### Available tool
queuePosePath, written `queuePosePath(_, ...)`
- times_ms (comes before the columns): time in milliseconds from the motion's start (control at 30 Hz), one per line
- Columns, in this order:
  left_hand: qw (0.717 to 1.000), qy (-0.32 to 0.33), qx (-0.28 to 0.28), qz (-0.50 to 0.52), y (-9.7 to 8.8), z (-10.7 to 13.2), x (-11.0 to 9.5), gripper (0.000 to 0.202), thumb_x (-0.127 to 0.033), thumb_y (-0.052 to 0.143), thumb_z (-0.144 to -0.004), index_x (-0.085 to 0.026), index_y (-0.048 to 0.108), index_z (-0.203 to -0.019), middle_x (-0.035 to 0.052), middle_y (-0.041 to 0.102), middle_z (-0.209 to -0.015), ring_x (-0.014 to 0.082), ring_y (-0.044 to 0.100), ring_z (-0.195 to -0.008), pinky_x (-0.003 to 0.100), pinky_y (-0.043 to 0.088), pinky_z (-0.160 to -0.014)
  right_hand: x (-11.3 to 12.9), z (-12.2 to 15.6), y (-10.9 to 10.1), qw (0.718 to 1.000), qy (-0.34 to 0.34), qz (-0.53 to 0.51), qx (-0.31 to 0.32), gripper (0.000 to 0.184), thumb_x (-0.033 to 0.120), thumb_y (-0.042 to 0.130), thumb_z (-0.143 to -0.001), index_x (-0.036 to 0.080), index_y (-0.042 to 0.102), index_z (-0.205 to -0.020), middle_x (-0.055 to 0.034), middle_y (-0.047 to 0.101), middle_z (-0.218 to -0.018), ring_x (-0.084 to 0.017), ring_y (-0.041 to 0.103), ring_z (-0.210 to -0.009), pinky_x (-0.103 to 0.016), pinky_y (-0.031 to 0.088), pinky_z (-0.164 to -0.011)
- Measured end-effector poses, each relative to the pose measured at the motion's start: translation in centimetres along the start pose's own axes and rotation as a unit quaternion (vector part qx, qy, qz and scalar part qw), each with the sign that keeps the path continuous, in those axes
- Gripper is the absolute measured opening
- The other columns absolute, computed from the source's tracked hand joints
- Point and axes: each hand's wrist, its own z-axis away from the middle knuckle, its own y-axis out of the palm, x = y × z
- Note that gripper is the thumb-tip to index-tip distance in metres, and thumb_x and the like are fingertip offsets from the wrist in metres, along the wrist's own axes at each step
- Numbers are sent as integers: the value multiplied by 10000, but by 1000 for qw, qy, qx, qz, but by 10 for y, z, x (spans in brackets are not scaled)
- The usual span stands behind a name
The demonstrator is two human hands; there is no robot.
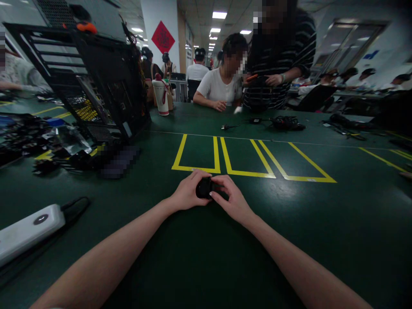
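Both my hands meet over the dark green table [289, 223], just below the yellow taped boxes [225, 159]. My left hand [188, 192] curls its fingers around a small black object [204, 187]. My right hand [232, 198] pinches the same object from the right side, thumb tip touching it. The object is mostly hidden by my fingers and I cannot make out what it is.
A black open computer case [96, 81] stands at the left with loose parts beside it. A white power strip [28, 229] lies at the near left. A white cup [161, 96], black cables [285, 123] and two people [222, 86] are across the table.
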Motion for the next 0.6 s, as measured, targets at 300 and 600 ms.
queuePosePath(300,1000,-2,4,2,-1,0,0,601,-242,702,-628,-249,390,-1141,43,478,-1129,238,481,-1059,392,438,-874,3,3,-1,1000,-8,-1,18,271,150,523,-794,244,488,-1046,-41,467,-1114,-193,492,-1065,-422,455,-930)
queuePosePath(600,1000,-5,2,7,-2,0,-2,588,-234,698,-641,-255,385,-1139,40,474,-1131,235,481,-1064,396,436,-883,-2,1,-1,997,45,-53,31,355,171,552,-781,253,441,-1109,-38,482,-1125,-195,500,-1081,-436,445,-944)
